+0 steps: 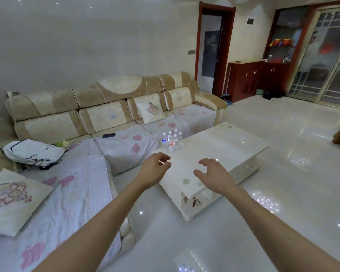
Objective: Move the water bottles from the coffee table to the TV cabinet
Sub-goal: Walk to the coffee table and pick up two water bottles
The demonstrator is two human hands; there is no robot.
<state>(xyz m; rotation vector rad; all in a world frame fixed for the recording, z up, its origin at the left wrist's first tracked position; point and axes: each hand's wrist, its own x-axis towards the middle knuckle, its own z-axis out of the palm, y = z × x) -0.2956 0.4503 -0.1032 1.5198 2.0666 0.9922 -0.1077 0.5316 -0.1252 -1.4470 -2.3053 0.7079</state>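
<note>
Several clear water bottles [171,141] with white caps stand upright in a tight cluster on the left far corner of the white coffee table [224,146]. My left hand [155,169] is stretched out in front of me, fingers apart and empty, just short of the bottles. My right hand [212,176] hovers over the near part of the table top, fingers spread, holding nothing. No TV cabinet is in view.
An L-shaped beige sofa [110,112] with a floral cover runs along the left and back. It carries cushions, a folded white blanket [32,152] and a dark phone [109,135]. Glossy white floor lies to the right. A red-brown cabinet [247,79] stands by the doorway.
</note>
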